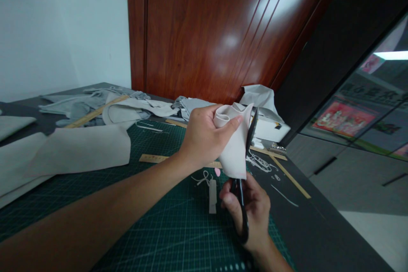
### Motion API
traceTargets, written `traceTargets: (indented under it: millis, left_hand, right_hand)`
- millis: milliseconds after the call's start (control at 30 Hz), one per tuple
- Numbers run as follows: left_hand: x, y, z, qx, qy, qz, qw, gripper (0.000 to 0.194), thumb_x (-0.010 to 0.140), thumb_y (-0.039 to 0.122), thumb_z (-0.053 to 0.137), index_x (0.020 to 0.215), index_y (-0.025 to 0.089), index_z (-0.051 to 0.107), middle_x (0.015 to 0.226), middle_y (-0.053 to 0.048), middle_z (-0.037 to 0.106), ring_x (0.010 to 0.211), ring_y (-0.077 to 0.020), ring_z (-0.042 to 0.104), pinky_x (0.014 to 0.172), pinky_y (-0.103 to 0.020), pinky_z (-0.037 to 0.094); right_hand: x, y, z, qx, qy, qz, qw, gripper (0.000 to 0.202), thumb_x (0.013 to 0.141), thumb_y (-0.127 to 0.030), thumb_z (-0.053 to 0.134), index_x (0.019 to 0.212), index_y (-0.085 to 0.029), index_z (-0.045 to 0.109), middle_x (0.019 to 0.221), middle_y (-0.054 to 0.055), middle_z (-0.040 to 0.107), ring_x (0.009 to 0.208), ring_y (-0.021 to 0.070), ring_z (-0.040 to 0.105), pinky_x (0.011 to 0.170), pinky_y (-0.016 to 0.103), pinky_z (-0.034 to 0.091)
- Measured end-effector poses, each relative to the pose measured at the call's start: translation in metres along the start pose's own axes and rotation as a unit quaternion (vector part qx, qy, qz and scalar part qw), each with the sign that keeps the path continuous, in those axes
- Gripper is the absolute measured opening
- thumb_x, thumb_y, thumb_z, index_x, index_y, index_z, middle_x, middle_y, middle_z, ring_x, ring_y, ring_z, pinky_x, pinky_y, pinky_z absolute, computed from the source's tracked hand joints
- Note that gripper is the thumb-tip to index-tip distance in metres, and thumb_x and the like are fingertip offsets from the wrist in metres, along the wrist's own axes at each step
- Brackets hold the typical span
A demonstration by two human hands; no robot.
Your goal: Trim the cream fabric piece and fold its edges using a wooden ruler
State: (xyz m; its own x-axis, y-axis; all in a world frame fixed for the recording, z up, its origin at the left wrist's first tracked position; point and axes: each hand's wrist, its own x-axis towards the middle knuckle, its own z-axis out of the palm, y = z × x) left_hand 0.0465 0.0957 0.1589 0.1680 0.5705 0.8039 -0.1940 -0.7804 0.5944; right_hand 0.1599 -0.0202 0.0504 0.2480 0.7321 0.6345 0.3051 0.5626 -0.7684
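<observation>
My left hand [207, 134] is closed on a folded piece of off-white fabric [234, 153], its thumb pressing the near face and the upper edge curling over. My right hand [251, 210] grips the black handles of a pair of scissors [245, 221]. The scissors point upward, with a dark blade [251, 131] along the fabric's right edge; the other blade appears hidden behind the cloth. Both hands are above a green cutting mat [159, 221]. Below the fabric, a small pale strip [212, 195] and a pink oval piece [217, 172] lie on the mat.
Large off-white fabric pieces [86, 148] lie at the left. Grey and white scraps [76, 104] are heaped at the back. Wooden rulers [153, 158] lie around the mat. Tangled white cord [259, 161] and a white box [270, 123] are at the right, near a dark cabinet [350, 165].
</observation>
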Motion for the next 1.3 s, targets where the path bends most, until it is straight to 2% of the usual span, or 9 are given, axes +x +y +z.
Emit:
traceTargets:
  millis: [433,633,833,1000,1300]
  left_hand:
    - [-0.0002,0.0009,0.0001,-0.003,-0.003,0.006,1.0,0.028,0.09,0.021,0.075,0.066,0.018,0.062,0.06,0.007,0.058,0.057,-0.0093,0.046,0.054,-0.024,0.037]
    - [0.0,-0.0002,0.0001,0.012,-0.002,0.011,1.0,0.026,0.091,0.021,0.074,0.067,0.018,0.063,0.061,0.006,0.059,0.058,-0.0098,0.048,0.055,-0.024,0.036]
    - [-0.0004,-0.0005,0.0003,0.023,0.002,0.021,1.0,0.025,0.091,0.021,0.074,0.068,0.017,0.064,0.061,0.006,0.059,0.058,-0.0096,0.049,0.055,-0.025,0.036]
    - [0.0,0.002,0.0001,0.034,0.007,0.015,0.999,0.021,0.09,0.022,0.074,0.071,0.017,0.067,0.064,0.005,0.065,0.059,-0.0106,0.053,0.056,-0.024,0.039]
    - [-0.0001,0.0048,-0.0001,0.041,0.007,0.012,0.999,0.022,0.09,0.022,0.073,0.07,0.018,0.066,0.065,0.005,0.066,0.059,-0.0106,0.053,0.056,-0.024,0.039]
  right_hand:
    - [0.0004,0.0,-0.0011,0.001,-0.007,-0.008,1.0,0.024,0.086,-0.036,0.085,0.102,-0.024,0.072,0.067,-0.005,0.067,0.05,0.0106,0.059,0.046,0.018,0.049]
    - [0.0019,-0.004,-0.0004,-0.021,-0.005,-0.011,1.0,0.023,0.086,-0.038,0.084,0.095,-0.022,0.07,0.064,-0.004,0.065,0.048,0.0107,0.058,0.045,0.019,0.05]
    - [0.0033,-0.0079,-0.0003,-0.041,-0.007,-0.014,0.999,0.019,0.086,-0.034,0.083,0.089,-0.022,0.069,0.063,-0.005,0.065,0.047,0.0101,0.057,0.045,0.018,0.049]
    - [0.0034,-0.0066,0.0,-0.039,-0.002,-0.009,0.999,0.016,0.086,-0.031,0.082,0.089,-0.021,0.07,0.063,-0.005,0.065,0.047,0.0098,0.057,0.045,0.018,0.05]
    - [0.0035,-0.0082,-0.0004,-0.069,0.001,-0.01,0.998,0.018,0.087,-0.033,0.082,0.09,-0.021,0.069,0.062,-0.004,0.065,0.047,0.0116,0.059,0.045,0.021,0.051]
